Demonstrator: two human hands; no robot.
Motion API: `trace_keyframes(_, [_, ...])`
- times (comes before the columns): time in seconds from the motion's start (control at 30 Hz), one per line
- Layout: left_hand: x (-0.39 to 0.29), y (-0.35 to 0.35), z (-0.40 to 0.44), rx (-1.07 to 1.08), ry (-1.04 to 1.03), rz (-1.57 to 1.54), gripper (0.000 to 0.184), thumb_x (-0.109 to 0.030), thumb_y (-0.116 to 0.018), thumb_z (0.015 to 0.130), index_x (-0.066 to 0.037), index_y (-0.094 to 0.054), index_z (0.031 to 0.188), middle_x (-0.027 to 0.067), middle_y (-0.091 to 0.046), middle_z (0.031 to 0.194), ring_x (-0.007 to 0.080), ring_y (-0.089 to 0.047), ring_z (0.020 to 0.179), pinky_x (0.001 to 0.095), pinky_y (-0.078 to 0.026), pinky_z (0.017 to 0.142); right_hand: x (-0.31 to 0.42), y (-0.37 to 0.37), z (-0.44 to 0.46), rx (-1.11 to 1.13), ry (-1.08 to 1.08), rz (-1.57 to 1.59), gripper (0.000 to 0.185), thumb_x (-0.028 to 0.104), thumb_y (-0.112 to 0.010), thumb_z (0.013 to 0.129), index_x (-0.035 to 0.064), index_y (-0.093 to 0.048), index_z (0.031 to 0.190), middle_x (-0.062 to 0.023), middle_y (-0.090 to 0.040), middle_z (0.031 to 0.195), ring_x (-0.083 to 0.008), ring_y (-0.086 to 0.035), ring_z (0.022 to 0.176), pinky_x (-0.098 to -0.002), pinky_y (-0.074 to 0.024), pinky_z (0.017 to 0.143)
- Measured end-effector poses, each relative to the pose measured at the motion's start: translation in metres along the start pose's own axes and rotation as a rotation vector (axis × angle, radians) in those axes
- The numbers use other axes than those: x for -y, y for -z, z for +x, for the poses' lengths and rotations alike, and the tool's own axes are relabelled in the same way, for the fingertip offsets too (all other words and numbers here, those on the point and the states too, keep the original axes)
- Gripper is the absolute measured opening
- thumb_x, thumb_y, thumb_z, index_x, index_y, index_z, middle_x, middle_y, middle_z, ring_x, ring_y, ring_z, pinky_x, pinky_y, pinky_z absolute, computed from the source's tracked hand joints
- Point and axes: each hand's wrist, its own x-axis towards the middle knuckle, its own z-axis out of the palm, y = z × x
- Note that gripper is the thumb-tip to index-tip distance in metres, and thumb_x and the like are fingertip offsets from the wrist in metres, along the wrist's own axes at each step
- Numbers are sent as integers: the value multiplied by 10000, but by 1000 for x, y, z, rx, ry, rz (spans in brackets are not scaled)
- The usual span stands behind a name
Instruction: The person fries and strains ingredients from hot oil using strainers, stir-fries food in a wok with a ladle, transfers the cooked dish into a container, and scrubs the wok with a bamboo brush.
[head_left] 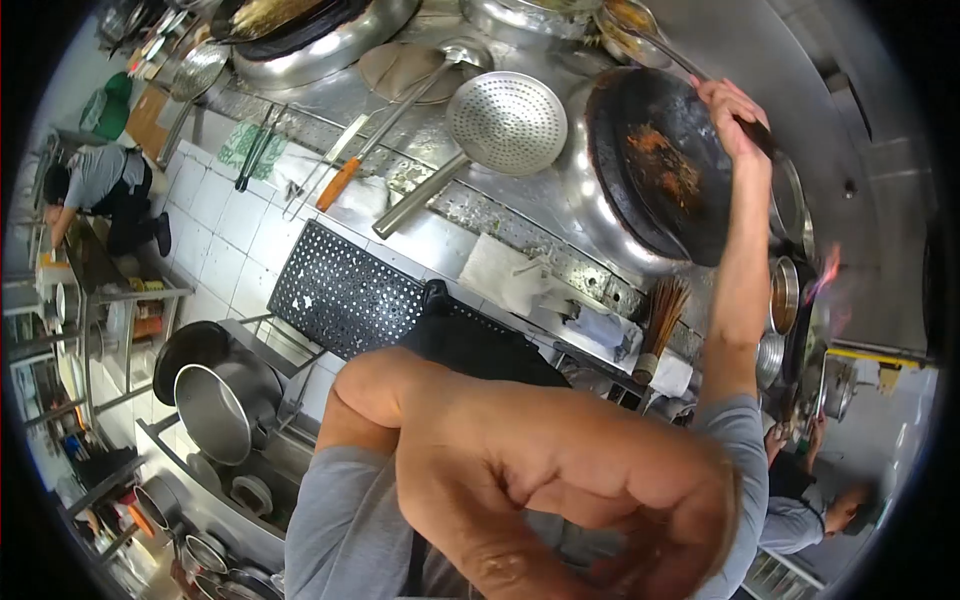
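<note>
At the upper right, my right hand [732, 112] is closed round the dark handle of a ladle [672, 50]. The ladle's bowl lies at the upper left of that hand, over a container of orange-brown liquid. Below my right hand, a blackened wok [640, 160] has reddish-orange food bits stuck to its inside. Very close to the camera, my left hand [590, 480] fills the lower middle with its fingers curled round. Its fingertips are partly cut off and blurred, so I cannot make out what they hold, if anything.
On the steel counter lie a perforated skimmer [508, 122], an orange-handled tool [345, 183], black tongs [262, 150] and white cloths [505, 275]. A bamboo brush [660, 325] stands at the counter edge. Flames [825, 270] show at right. Co-workers [100, 185] appear at both sides. A large pot [215, 415] stands lower left.
</note>
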Motion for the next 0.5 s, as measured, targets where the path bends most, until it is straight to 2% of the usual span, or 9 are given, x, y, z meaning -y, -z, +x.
trace_keyframes(0.1, [47,-1,22,-44,-252,-30,371,-247,-673,931,75,-532,1050,136,-581,959,189,-573,830,284,-488,712,-6,-1,-79,-96,66,-102,569,186,-330,1072,-58,-22,1484,-87,-401,857,-138,-436,512,-273,-362,390])
trace_keyframes(0.17, [60,7,25,-55,-326,65,296,-214,-686,913,35,-565,1017,129,-617,907,212,-586,779,329,-507,698,-1,11,-119,-223,110,-187,524,149,-351,1060,-90,-89,1445,-87,-414,862,-124,-449,522,-256,-360,389])
trace_keyframes(0.2, [42,17,17,-55,-237,139,280,-217,-709,893,7,-572,989,120,-627,883,234,-585,746,369,-499,687,1,13,-139,-282,134,-238,501,130,-362,1053,-106,-123,1426,-87,-420,865,-117,-455,528,-248,-359,389])
trace_keyframes(0.27, [20,38,-6,-120,-210,371,319,-267,-731,881,-7,-562,953,134,-605,890,250,-578,756,359,-484,686,-4,27,-170,-397,167,-445,360,111,-412,1026,-123,-316,1282,-86,-523,845,-70,-474,518,-230,-364,375])
trace_keyframes(0.33, [7,39,-33,-596,-384,658,333,-291,-718,895,-13,-546,954,158,-581,962,228,-581,819,329,-482,740,-13,42,-193,-593,254,-635,285,103,-466,995,-89,-438,1204,-47,-528,736,-54,-460,476,-226,-343,366])
trace_keyframes(0.4, [-21,66,-74,-1020,-500,1266,221,-161,-681,918,-15,-568,1039,125,-587,1018,190,-594,880,308,-490,796,-12,56,-218,-647,124,-1265,186,64,-540,935,-51,-548,1081,-20,-533,659,-63,-465,439,-228,-348,375])
trace_keyframes(0.43, [-37,81,-112,-1291,-445,1521,204,-99,-676,916,-27,-580,1081,90,-590,1041,172,-583,896,296,-482,799,-20,61,-224,-757,190,-1551,167,48,-557,912,-46,-572,1049,-13,-538,639,-71,-475,434,-237,-360,384])
trace_keyframes(0.47, [-58,96,-161,-1487,-239,1823,225,-70,-700,887,-29,-590,1080,60,-595,1033,173,-579,891,297,-477,789,-25,61,-223,-851,285,-1846,149,32,-573,889,-42,-597,1016,-6,-543,620,-79,-484,429,-247,-373,394])
trace_keyframes(0.5, [-67,106,-183,-1538,-182,2191,236,-54,-706,867,-23,-597,1074,73,-596,1009,191,-574,898,289,-471,766,-25,66,-223,-790,382,-1928,234,44,-574,890,-57,-586,1101,-13,-557,638,-89,-499,437,-261,-385,403])
